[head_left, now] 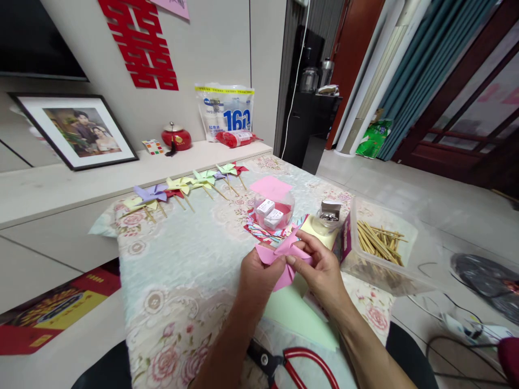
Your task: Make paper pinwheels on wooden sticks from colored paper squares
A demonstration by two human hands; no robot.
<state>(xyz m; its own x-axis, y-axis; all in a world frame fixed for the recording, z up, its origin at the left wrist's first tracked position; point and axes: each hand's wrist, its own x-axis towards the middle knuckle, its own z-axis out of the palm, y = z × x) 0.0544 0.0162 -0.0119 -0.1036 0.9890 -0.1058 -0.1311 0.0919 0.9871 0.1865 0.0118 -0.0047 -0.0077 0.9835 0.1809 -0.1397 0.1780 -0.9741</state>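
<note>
Left hand: our left hand (254, 273) sits just below the middle of the frame, its fingers pinched on the left edge of a pink paper pinwheel (284, 258).
Right hand: our right hand (320, 266) is just right of it, thumb and fingertips clamped on the right side of the same paper; the two hands nearly touch across it.
Pink paper pinwheel: at the middle of the frame, held just above the bench (182, 265), partly folded, with points sticking up and down between our fingers.
Bench: covered in a pale cloth printed with roses, running from the lower edge up to the centre.
Green sheet: a light green sheet of paper (298, 316) lies flat on the bench under our hands.
Scissors: red-handled scissors (292, 363) lie at the bottom edge, between our forearms.
Round tub: a clear round tub (274, 212) above our hands holds two small white boxes, with a pink square of paper resting on top; it stands on a fan of coloured papers.
Sticks: a clear box (381, 246) at right of centre holds thin wooden sticks.
Finished pinwheels: a row of paper pinwheels on sticks (186, 186) lies along the far edge of the bench, upper left of centre.
Shelf: behind them, a pale shelf (60, 186) carries a framed photo, a red pot and a plastic bag.
</note>
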